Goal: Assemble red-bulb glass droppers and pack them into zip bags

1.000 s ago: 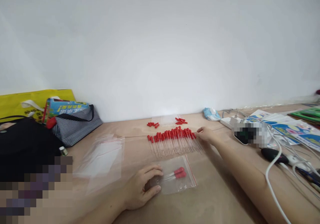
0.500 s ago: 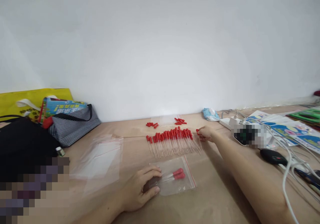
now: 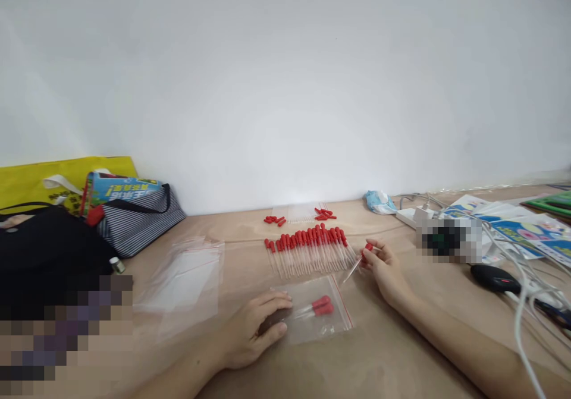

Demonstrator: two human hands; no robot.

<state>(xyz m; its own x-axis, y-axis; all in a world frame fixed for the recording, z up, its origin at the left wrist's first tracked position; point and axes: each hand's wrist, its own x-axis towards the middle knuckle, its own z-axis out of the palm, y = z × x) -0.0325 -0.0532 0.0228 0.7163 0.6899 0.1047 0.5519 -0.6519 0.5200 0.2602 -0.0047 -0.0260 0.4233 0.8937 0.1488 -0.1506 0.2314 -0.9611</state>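
Note:
My right hand [image 3: 381, 265] pinches a glass dropper [image 3: 355, 267] by its red rubber bulb, its tip slanting down to the left. Just left of that hand lies a row of red-bulbed droppers [image 3: 307, 247] side by side on the table. Nearer to me, a clear zip bag [image 3: 307, 333] with a red seal line lies flat, with two droppers [image 3: 319, 305] inside, bulbs toward the seal. My left hand [image 3: 252, 330] rests on the bag's left end, thumb and fingers apart, covering that end.
Flat clear zip bags [image 3: 187, 280] lie in a pile on the left. Loose red bulbs [image 3: 274, 220] and a bag of glass tubes [image 3: 300, 213] lie near the wall. A striped bag [image 3: 138, 223] stands far left; white cables [image 3: 520, 304] and a black mouse [image 3: 494, 281] are right.
My right hand has lifted a dropper from the right end of the row and drawn it nearer to me. My left hand stays on the zip bag. The view has shifted slightly.

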